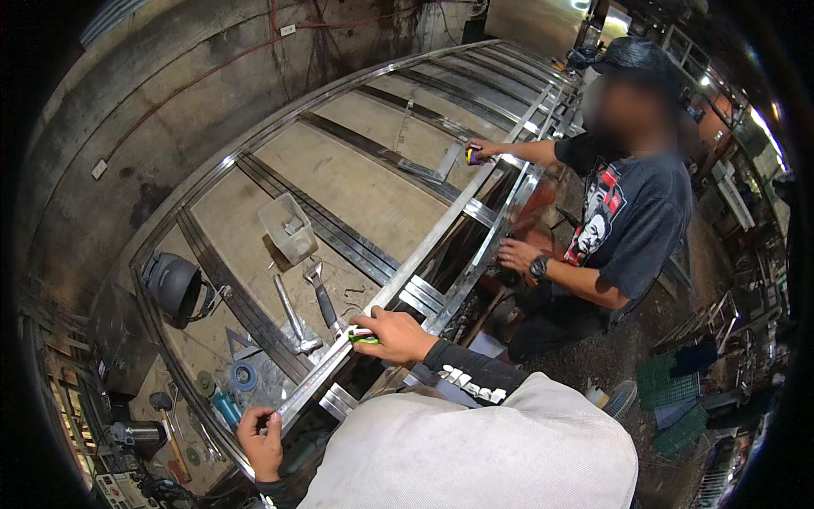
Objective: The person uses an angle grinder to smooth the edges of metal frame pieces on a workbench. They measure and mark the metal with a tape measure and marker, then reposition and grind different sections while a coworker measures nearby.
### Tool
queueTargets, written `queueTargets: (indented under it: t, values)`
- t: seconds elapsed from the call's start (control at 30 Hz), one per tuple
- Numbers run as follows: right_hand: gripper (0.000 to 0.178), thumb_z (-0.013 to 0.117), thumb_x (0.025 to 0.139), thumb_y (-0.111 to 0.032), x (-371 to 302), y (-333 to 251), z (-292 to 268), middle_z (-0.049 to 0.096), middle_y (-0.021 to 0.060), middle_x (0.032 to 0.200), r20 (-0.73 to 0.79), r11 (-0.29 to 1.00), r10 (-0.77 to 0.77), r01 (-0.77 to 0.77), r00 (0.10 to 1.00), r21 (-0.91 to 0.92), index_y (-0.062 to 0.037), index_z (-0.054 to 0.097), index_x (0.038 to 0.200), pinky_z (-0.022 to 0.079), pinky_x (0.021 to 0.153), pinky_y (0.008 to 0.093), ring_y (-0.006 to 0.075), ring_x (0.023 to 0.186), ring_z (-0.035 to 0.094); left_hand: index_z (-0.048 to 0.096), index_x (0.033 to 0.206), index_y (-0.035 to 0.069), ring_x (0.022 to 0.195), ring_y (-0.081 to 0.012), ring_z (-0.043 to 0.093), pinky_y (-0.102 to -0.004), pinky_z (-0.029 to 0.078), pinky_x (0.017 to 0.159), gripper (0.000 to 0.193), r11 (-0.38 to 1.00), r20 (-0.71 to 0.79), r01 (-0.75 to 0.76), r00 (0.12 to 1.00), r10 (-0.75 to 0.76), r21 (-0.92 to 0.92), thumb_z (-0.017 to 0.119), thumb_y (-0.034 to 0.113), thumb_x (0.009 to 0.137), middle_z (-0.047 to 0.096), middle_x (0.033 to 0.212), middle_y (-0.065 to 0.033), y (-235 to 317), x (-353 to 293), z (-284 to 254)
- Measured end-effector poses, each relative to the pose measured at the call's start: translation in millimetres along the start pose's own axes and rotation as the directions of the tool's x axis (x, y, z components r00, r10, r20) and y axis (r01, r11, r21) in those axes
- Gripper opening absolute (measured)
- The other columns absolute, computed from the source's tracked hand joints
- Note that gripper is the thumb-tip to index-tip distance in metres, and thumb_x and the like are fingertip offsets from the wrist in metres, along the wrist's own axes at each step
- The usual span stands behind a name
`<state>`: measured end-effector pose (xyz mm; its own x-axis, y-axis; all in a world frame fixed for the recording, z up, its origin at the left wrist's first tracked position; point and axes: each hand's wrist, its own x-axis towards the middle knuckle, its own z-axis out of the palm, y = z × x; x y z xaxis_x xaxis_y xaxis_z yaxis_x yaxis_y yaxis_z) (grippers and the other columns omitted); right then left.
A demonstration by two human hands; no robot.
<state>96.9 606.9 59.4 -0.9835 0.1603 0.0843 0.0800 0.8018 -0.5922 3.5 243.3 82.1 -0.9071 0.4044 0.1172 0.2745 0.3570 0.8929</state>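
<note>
A long square metal tube (426, 242) lies across the frame, running from near left to far right. My right hand (397, 337) is closed around a green tape measure (362, 336) on top of it. A thin strip, apparently the tape's blade, runs along the tube toward its near end. There my left hand (261, 441) has thumb and fingers pinched on the strip's end. Just left of my right hand lie an adjustable wrench (320, 293) and a hammer (292, 314). Across to the right, a co-worker's hand (485, 150) holds a yellow and purple tape measure (472, 156) against the tube.
A large metal frame (225, 161) with several crossbars fills the work surface. On it are a plastic container (288, 227), a welding helmet (175, 288) and a blue angle grinder (227, 409). A co-worker (636, 212) kneels or crouches at the right. A concrete wall (195, 68) stands behind.
</note>
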Motion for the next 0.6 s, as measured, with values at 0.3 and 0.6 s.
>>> queueTargets:
  t: [0.3, 0.6]
  values:
    - [0.043, 0.074, 0.083, -0.039, -18.2, 10.1, 21.8, 0.058, 0.0237, 0.125, 0.019, 0.999, -0.012, 0.011, 1.0, 0.05, -0.0067, 0.071, 0.111, 0.057, 0.079, 0.0506, 0.0448, 0.086, 0.069, 0.069, 0.088, -0.003, 0.078, -0.0254, 0.064, -0.0336, 0.049, 0.074, 0.007, 0.971, 0.081, -0.147, 0.988, 0.133, 0.189, 0.072, 0.002, 0.084, 0.065, 0.083, -0.0125, 3.7, 6.1, -3.5]
    - [0.038, 0.071, 0.087, -0.039, -5.8, -1.8, 20.1, 0.071, 0.0202, 0.102, 0.202, 0.972, -0.23, 0.214, 0.952, 0.098, -0.014, 0.075, 0.116, 0.057, 0.075, 0.0469, 0.0405, 0.085, 0.07, 0.073, 0.093, -0.001, 0.082, -0.0282, 0.064, -0.0369, 0.049, 0.074, 0.015, 0.949, 0.111, -0.074, 0.993, 0.042, 0.305, 0.072, 0.013, 0.091, 0.065, 0.086, -0.0144, -22.7, -1.7, -26.7]
